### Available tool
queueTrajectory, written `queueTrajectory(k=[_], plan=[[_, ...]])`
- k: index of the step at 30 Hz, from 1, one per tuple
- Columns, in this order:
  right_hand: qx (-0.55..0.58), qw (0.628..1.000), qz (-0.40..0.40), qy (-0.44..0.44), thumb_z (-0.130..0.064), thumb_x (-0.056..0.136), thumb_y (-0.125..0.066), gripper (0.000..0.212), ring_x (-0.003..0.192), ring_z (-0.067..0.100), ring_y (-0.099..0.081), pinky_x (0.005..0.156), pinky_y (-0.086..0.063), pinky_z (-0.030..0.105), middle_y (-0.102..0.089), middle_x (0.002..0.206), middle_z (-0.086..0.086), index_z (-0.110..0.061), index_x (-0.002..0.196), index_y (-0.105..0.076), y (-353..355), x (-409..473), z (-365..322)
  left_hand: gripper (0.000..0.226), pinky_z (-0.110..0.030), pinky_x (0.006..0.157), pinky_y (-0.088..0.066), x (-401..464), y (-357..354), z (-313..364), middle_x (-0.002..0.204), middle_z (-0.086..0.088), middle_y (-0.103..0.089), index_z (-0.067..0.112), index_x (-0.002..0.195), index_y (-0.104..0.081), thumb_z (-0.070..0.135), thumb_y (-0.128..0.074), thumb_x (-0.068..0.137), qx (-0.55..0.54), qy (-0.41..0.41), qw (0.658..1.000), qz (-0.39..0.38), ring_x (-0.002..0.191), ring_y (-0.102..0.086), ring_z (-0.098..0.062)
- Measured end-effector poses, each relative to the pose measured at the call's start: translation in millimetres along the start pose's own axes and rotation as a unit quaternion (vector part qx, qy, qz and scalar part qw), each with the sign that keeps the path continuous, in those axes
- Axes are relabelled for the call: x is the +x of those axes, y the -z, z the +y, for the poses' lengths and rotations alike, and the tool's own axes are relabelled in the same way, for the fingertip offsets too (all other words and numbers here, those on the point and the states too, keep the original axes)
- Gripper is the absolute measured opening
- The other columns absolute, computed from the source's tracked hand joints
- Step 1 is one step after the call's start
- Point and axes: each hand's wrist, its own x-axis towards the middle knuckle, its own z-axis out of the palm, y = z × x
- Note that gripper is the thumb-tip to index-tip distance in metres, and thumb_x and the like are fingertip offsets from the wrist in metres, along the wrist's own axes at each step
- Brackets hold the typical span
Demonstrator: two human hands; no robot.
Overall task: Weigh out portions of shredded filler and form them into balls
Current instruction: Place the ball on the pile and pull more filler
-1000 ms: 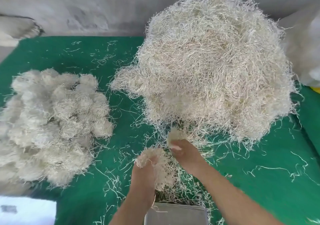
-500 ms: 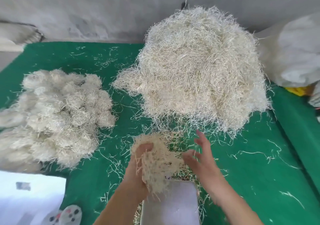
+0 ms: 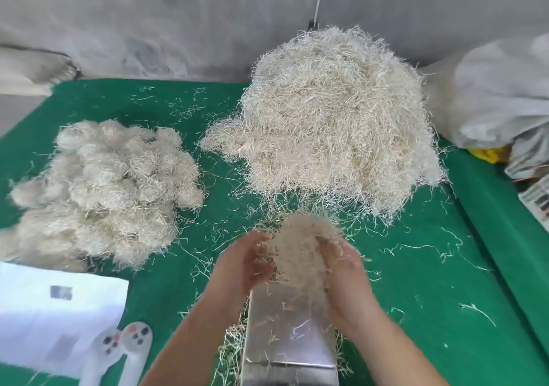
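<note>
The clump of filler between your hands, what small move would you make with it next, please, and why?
Probably cup both hands closed and roll: the clump sits loose between the left hand and right hand, above the scale's metal platform.

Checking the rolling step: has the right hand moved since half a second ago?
Yes. The right hand has closed in leftward onto the filler clump above the metal scale, now opposite the left hand.
</note>
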Motion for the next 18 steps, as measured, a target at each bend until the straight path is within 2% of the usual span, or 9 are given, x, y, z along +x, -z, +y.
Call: queueTrajectory(k=[2,3,6,8,11,13,15,17,18], plan=[[-0.014,1.000,-0.020,-0.015,-0.040,0.101,-0.062,0.035,0.111,0.031,-0.072,0.098,-0.054,0.065,-0.076,0.118,0.003,-0.031,0.135,-0.058,14,3,-5,0.050,-0.025,0.058,-0.052,5,14,-8,0.081,0.002,-0.065,0.014,0.134,-0.062,0.047,-0.063,0.097,-0.024,0.024,0.999,0.023,0.064,-0.061,-0.009],[-0.067,0.997,-0.041,-0.018,-0.040,0.101,-0.062,0.034,0.106,0.028,-0.075,0.096,-0.057,0.061,-0.077,0.112,0.001,-0.031,0.133,-0.055,17,4,-5,0.056,-0.032,0.063,-0.054,3,15,-10,0.083,-0.002,-0.070,0.020,0.132,-0.066,0.059,-0.064,0.091,-0.018,0.043,0.999,0.001,0.070,-0.066,-0.015],[-0.263,0.957,-0.111,-0.042,-0.040,0.098,-0.063,0.030,0.110,0.019,-0.072,0.099,-0.056,0.051,-0.075,0.117,-0.007,-0.037,0.128,-0.057,16,3,5,0.052,-0.045,0.084,-0.060,-7,-1,-25,0.109,-0.007,-0.079,0.029,0.126,-0.070,0.064,-0.066,0.087,0.063,0.090,0.985,-0.133,0.100,-0.076,-0.031],[-0.258,0.955,-0.126,-0.075,-0.041,0.092,-0.069,0.048,0.123,0.017,-0.065,0.109,-0.048,0.051,-0.068,0.134,-0.011,-0.043,0.138,-0.055,22,3,14,0.055,-0.042,0.078,-0.063,-9,-12,-38,0.109,-0.007,-0.079,0.023,0.131,-0.062,0.053,-0.071,0.086,0.097,0.046,0.990,-0.091,0.098,-0.077,-0.031],[-0.226,0.965,-0.127,-0.046,-0.063,0.071,-0.085,0.080,0.124,0.009,-0.062,0.110,-0.042,0.044,-0.057,0.138,-0.023,-0.048,0.142,-0.051,43,2,26,0.050,-0.036,0.067,-0.063,-7,-10,-48,0.097,-0.002,-0.080,0.023,0.128,-0.057,0.049,-0.071,0.087,0.094,0.022,0.995,0.030,0.090,-0.077,-0.026],[-0.285,0.955,-0.082,-0.011,-0.064,0.072,-0.083,0.073,0.120,0.010,-0.063,0.109,-0.045,0.044,-0.057,0.139,-0.019,-0.042,0.137,-0.059,49,2,37,0.055,-0.033,0.069,-0.061,-7,1,-58,0.098,-0.001,-0.079,0.023,0.126,-0.056,0.057,-0.071,0.085,0.167,0.016,0.984,0.067,0.090,-0.073,-0.022],[-0.338,0.941,-0.014,0.008,-0.049,0.087,-0.079,0.043,0.110,0.017,-0.069,0.098,-0.056,0.047,-0.066,0.134,-0.008,-0.037,0.127,-0.067,53,5,56,0.053,-0.035,0.076,-0.061,-8,13,-70,0.109,0.003,-0.073,0.027,0.123,-0.056,0.060,-0.070,0.084,0.271,-0.002,0.960,0.071,0.090,-0.073,-0.016],[-0.415,0.910,-0.010,0.004,-0.036,0.098,-0.070,0.033,0.083,0.019,-0.072,0.075,-0.063,0.041,-0.068,0.120,-0.003,-0.025,0.129,-0.064,55,8,75,0.039,-0.044,0.088,-0.060,-7,24,-80,0.120,0.007,-0.066,0.036,0.123,-0.056,0.055,-0.069,0.092,0.403,-0.001,0.914,0.055,0.095,-0.073,-0.019],[-0.458,0.888,-0.034,-0.002,-0.034,0.100,-0.068,0.035,0.069,0.013,-0.068,0.062,-0.060,0.033,-0.067,0.116,-0.002,-0.021,0.132,-0.061,55,8,80,0.037,-0.050,0.096,-0.056,-7,29,-84,0.126,0.006,-0.061,0.040,0.126,-0.055,0.052,-0.068,0.093,0.457,0.009,0.888,0.052,0.104,-0.071,-0.025]])
